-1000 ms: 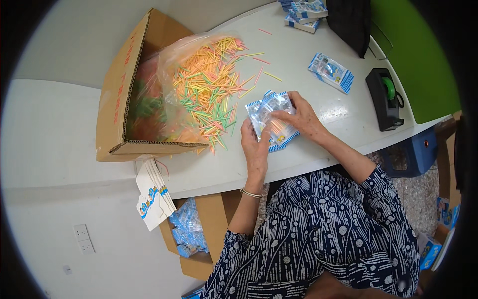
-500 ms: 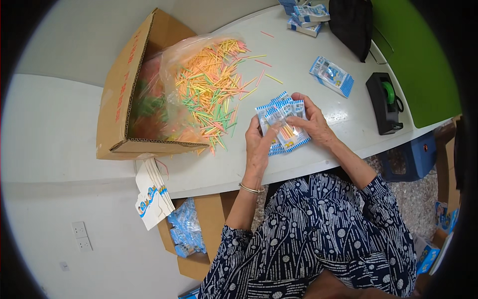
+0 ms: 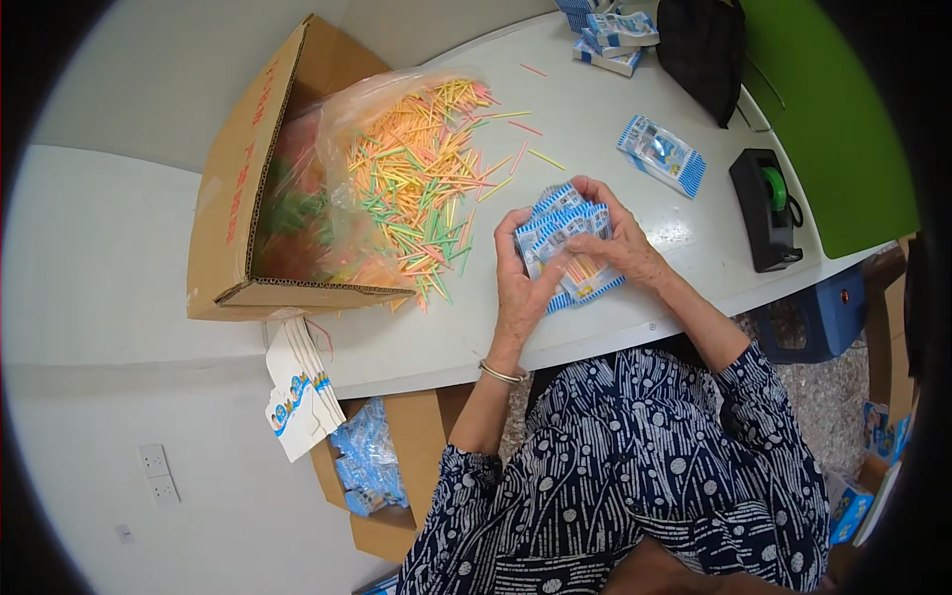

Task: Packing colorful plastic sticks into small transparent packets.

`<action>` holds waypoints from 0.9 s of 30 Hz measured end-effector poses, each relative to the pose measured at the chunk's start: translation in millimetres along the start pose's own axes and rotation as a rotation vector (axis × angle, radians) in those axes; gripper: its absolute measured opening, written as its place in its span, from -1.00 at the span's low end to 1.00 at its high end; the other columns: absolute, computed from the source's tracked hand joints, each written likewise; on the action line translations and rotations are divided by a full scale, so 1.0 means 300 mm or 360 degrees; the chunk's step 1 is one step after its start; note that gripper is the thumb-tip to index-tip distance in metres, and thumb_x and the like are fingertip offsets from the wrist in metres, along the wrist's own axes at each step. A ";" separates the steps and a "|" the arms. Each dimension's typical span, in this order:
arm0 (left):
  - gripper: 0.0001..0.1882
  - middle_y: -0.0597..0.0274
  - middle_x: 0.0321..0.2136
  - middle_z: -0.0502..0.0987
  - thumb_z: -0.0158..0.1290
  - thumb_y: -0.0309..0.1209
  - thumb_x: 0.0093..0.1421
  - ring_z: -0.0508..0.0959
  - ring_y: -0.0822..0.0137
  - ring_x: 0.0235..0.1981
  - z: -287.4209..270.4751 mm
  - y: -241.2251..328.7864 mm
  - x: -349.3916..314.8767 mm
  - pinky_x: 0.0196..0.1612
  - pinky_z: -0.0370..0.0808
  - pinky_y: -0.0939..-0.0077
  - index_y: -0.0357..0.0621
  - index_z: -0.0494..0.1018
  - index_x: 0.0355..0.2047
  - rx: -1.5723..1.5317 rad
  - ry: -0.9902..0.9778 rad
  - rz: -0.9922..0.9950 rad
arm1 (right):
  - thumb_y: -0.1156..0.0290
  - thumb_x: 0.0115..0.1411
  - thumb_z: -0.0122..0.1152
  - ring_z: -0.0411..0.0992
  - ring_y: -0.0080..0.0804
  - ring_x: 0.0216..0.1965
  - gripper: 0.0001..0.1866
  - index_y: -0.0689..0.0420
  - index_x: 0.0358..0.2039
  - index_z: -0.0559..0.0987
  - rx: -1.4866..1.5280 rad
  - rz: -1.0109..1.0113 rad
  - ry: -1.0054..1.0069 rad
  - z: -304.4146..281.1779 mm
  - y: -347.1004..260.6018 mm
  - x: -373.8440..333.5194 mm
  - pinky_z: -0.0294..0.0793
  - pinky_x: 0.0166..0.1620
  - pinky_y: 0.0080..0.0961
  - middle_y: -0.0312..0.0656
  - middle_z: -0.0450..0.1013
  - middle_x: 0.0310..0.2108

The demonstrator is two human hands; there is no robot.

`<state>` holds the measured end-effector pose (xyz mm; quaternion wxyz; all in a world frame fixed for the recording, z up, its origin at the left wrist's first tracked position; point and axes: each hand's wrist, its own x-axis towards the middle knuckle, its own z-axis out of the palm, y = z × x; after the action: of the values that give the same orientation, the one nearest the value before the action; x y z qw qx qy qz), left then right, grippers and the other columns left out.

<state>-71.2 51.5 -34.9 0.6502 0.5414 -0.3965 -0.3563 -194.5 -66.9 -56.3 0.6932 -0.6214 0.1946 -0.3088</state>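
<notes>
Between my hands, over the table's front edge, is a fanned stack of small blue-and-white plastic packets point(image 3: 561, 231). Thin coloured sticks show through the clear window of the top one. My left hand point(image 3: 523, 290) grips the stack's left side, thumb across the front. Around its right side curls my right hand point(image 3: 629, 248), its thumb pressed on the top packet. Most of the fingertips are hidden behind the packets. To the left, a heap of thin pink, orange, yellow and green sticks point(image 3: 416, 183) spills from a clear plastic bag point(image 3: 342, 129) onto the table.
The bag lies in a tipped cardboard box point(image 3: 226, 198). A single packet point(image 3: 662, 156) and a black tape dispenser point(image 3: 762, 210) are at the right. Farther back are stacked packs point(image 3: 617, 40) and a black pouch point(image 3: 702, 55). Below the table edge, an open carton point(image 3: 416, 436) holds blue packets.
My hands and the packet stack have shifted slightly right. The packets are fanned a little differently, with my fingers curled closer around the upper edges.
</notes>
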 end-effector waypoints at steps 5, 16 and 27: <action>-0.26 -0.03 0.05 0.21 0.18 -0.58 -0.01 0.31 0.22 0.07 -0.031 0.005 0.056 0.10 0.34 0.35 -0.21 0.03 0.13 0.0270 -0.0073 0.0419 | 0.27 -0.20 0.48 0.13 -0.31 0.21 0.11 0.22 0.28 0.00 -0.0169 -0.0149 -0.0129 -0.026 -0.072 0.051 0.07 0.25 -0.46 -0.05 0.16 0.18; 0.17 -0.18 0.09 0.09 0.21 -0.59 -0.13 0.20 0.07 0.15 -0.031 -0.085 -0.001 0.17 0.25 0.24 -0.08 -0.48 0.24 0.0101 -0.0134 0.0113 | 0.02 -0.24 0.51 0.32 -0.21 0.04 0.11 0.33 0.18 0.10 -0.0557 0.0062 -0.0512 -0.082 0.016 0.021 0.26 0.12 -0.38 0.05 0.35 0.00; 0.04 -0.11 0.05 0.13 0.13 -0.41 0.00 0.27 0.11 0.08 -0.011 -0.094 0.043 0.12 0.28 0.28 -0.09 -0.43 0.24 0.0065 -0.0153 0.0301 | -0.12 -0.38 0.53 0.23 0.01 0.14 0.34 0.31 0.25 -0.07 -0.0787 0.0033 -0.0567 -0.077 -0.011 0.011 0.19 0.18 -0.29 0.18 0.25 0.06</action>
<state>-63.7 36.8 -61.3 0.6500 0.4970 -0.4837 -0.3106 -207.9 -86.4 -56.3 0.5473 -0.8137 0.1454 -0.1311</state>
